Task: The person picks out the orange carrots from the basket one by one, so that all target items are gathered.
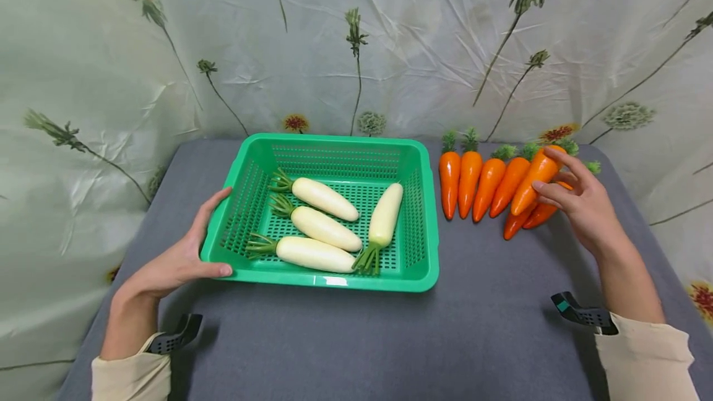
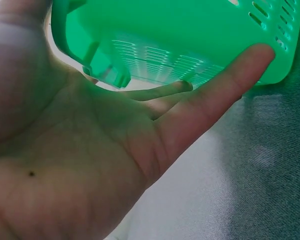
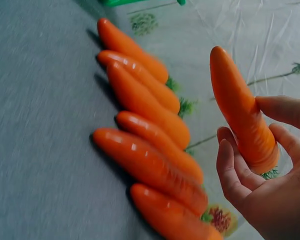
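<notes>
My left hand holds a green plastic basket at its near left corner, the thumb along the front rim. In the left wrist view, the hand's extended fingers lie against the basket's outer wall. Inside lie several white radishes, one radish set apart at the right with its leaves toward me. A carrot is pinched in my right hand, raised above the others, its tip pointing away from the palm. Several more carrots lie side by side right of the basket, some partly hidden behind the right hand.
A grey cloth covers the table. Behind and at the sides hangs a pale sheet printed with flowers. Each wrist wears a black strap.
</notes>
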Demonstrator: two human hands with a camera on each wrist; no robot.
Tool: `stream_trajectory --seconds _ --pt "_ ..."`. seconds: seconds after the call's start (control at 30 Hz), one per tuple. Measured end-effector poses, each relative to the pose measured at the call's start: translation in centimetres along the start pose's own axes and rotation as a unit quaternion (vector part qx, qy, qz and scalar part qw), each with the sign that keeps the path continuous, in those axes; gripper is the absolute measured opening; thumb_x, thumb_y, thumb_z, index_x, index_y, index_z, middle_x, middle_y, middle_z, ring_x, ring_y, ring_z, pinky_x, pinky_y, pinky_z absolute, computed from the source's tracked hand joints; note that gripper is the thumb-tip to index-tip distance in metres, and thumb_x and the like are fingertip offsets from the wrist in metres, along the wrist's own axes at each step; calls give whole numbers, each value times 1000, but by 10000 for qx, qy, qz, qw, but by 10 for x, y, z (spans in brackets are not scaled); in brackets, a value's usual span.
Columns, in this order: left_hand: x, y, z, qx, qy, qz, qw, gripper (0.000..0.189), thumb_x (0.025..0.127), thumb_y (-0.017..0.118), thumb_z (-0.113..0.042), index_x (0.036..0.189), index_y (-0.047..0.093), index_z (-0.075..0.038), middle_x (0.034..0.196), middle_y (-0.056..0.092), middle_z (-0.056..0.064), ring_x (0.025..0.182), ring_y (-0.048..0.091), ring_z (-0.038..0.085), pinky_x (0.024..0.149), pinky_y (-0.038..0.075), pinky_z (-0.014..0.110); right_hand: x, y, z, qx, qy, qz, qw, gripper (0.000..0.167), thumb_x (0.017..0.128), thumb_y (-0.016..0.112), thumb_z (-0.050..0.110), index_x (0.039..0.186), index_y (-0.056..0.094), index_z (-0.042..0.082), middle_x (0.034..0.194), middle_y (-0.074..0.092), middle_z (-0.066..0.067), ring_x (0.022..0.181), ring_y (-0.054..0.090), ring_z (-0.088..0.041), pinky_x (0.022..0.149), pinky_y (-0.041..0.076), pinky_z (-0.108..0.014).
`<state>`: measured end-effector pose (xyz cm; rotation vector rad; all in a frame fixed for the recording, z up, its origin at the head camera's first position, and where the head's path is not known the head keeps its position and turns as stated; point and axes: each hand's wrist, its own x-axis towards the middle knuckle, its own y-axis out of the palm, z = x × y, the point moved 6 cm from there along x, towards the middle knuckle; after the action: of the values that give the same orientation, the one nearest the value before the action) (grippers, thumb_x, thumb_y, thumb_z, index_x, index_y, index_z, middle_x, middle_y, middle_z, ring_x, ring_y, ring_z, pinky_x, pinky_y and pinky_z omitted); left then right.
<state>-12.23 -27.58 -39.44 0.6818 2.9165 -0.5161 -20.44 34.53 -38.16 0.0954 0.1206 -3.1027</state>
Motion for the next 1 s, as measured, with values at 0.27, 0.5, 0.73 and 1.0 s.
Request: stream_trajectory --seconds 0.27,0.5,0.73,1.0 --pt "2 2 1 -116 -10 82 9999 125 83 81 -2 166 -5 -41 158 12 21 126 46 2 91 51 19 -7 -20 -15 248 -68 -50 9997 65 99 63 -4 157 45 21 126 54 8 98 63 0 77 56 -14" --pt "1 2 2 -176 8 123 9998 126 84 81 -2 166 -6 -41 158 11 23 124 50 1 88 54 23 -10 -29 -27 146 4 -177 9997 65 99 65 -1 157 46 22 123 53 8 94 63 0 75 56 -14" --pt "1 2 0 -55 -35 79 9999 125 84 80 -4 165 -7 -43 160 11 22 125 47 1 90 52 21 -16 -36 -35 -268 175 -409 9987 66 99 68 3 157 46 25 121 49 10 87 63 1 71 56 -15" --pt "1 2 2 -140 -3 47 9999 125 84 79 -1 166 -6 -42 159 12 21 125 49 1 90 51 20 -21 -42 -40 -547 580 -690 9944 70 98 71 9 160 42 27 118 46 14 91 57 2 69 56 -15"
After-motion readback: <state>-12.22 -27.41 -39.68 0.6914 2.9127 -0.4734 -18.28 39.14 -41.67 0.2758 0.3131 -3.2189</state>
